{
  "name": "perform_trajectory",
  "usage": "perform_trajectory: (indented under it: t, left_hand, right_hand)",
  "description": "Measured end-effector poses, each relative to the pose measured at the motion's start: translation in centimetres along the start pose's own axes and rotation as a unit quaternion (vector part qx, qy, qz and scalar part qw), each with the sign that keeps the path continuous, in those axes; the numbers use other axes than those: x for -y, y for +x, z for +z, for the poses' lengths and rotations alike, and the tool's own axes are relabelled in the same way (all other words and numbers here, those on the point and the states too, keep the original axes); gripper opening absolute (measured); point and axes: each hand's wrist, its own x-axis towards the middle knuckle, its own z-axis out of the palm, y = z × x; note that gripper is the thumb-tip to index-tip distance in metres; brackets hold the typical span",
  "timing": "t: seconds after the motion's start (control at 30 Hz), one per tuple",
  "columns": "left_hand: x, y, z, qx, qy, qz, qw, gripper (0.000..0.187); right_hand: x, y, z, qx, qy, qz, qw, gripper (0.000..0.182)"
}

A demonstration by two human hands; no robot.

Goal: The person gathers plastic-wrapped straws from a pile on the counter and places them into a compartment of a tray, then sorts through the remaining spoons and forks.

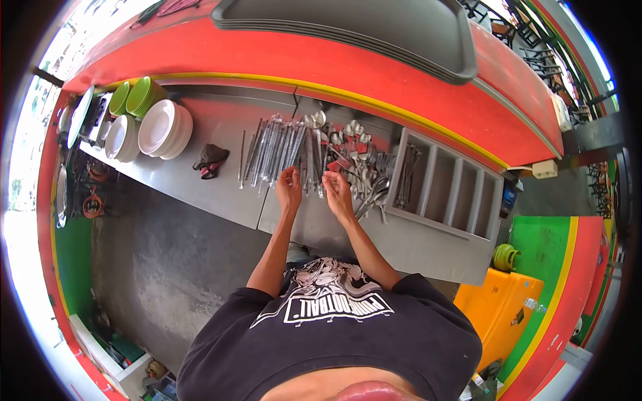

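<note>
My left hand [289, 192] is over the front ends of a row of long, thin sticks in clear plastic, which look like wrapped chopsticks [271, 150]. Its fingers curl loosely, with nothing visible in them. Facing it across a small gap, my right hand [339, 194] has bent fingers too and appears unloaded. Darker sticks [311, 157] lie between and beyond the two hands. Beside my right hand spreads a loose pile of metal spoons and forks [364, 167], some with red on them. Right of the pile stands a grey cutlery tray [435, 224], dark sticks in its leftmost compartment.
White plates [160, 127] and green bowls [142, 97] are stacked at the counter's left. A dark crumpled cloth-like item [210, 159] lies nearer. Grey serving trays [348, 30] rest on the red ledge [261, 57] behind. An orange cabinet [498, 314] stands at the lower right.
</note>
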Motion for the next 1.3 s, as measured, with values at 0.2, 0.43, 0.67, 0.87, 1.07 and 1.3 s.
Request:
perform_trajectory:
  t: [0.2,0.43,0.67,0.87,1.07,1.3]
  left_hand:
    - [1.6,1.5,-3.8,-0.005,0.006,0.036,0.999,0.024]
    - [2.8,3.4,-6.5,0.070,0.020,0.023,0.997,0.029]
    - [5.0,5.0,-6.7,0.163,-0.055,0.006,0.985,0.041]
    - [5.9,6.2,-7.7,0.232,-0.128,-0.043,0.963,0.051]
    - [6.1,8.4,-8.4,0.246,-0.090,-0.021,0.965,0.053]
    - [4.8,9.7,-9.9,0.208,-0.028,-0.022,0.977,0.048]
  right_hand:
    - [-1.8,1.0,5.8,0.046,-0.034,0.003,0.998,0.037]
    - [-2.5,2.1,11.0,-0.024,-0.112,-0.024,0.993,0.048]
    - [-6.5,4.1,14.1,-0.126,-0.235,-0.063,0.962,0.056]
    - [-6.8,4.3,15.8,-0.168,-0.268,-0.071,0.946,0.051]
    - [-11.4,6.2,15.1,-0.186,-0.202,-0.058,0.960,0.046]
    - [-6.8,3.7,15.5,-0.220,-0.147,-0.025,0.964,0.038]
